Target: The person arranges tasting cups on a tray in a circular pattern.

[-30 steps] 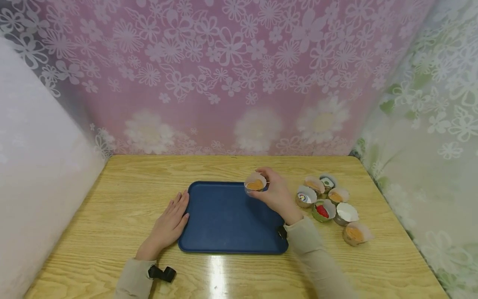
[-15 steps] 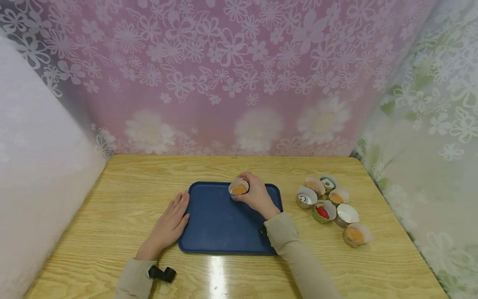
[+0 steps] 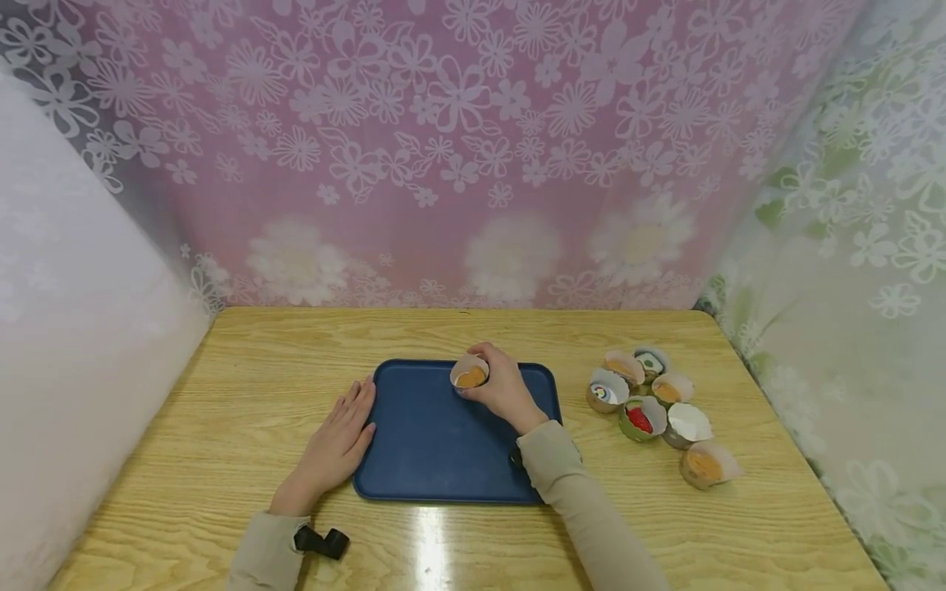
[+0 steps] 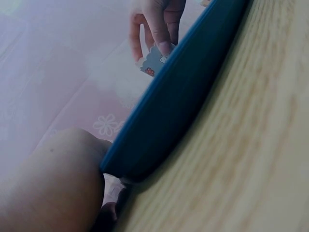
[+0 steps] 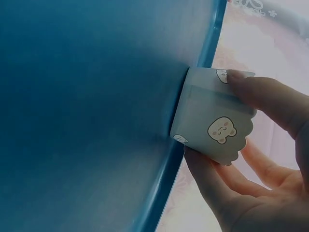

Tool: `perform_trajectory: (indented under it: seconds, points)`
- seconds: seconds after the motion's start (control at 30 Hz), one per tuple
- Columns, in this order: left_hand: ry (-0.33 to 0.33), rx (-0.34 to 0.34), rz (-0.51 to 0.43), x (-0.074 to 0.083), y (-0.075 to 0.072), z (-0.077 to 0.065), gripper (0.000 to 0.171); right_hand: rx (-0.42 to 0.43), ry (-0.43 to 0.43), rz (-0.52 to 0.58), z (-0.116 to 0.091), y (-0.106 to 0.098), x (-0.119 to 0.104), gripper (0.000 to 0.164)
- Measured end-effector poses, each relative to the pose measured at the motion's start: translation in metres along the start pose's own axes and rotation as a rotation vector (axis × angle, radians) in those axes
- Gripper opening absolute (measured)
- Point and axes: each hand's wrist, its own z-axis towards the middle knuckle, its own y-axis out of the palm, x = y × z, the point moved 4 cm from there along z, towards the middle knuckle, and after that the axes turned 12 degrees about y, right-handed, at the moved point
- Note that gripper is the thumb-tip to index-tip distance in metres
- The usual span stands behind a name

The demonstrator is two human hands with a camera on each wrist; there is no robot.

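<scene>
1. Here's the right hand, thumb and fingers pinching a small paper cup just below frame centre, at the far edge of the blue tray.
2. Left hand, fingers outstretched, lies along the tray's left edge; its own wrist camera crops it at lower left.
3. The right sleeve covers the tray's lower-right corner; the left wrist view hides the cup's base.
4. Scalloped mouth up, short axis rising from the tray.
5. And there, printed bear faces on its pale wall!

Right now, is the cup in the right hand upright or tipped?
Upright: in the right-wrist view, the cup has its base toward the tray, rim up.
</scene>
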Motion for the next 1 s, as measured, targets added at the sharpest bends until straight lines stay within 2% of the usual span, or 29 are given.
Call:
perform_trajectory:
  seconds: [0.37,1.0]
  points:
    - [0.013,0.009,0.007,-0.0022,0.0017,-0.0005,0.059,0.004,0.003,-0.023,-0.0001,-0.001,-0.0007,0.066]
    - [0.016,0.023,0.008,-0.0011,0.0002,0.0003,0.058,0.046,0.06,-0.047,-0.0071,-0.0088,0.0042,0.066]
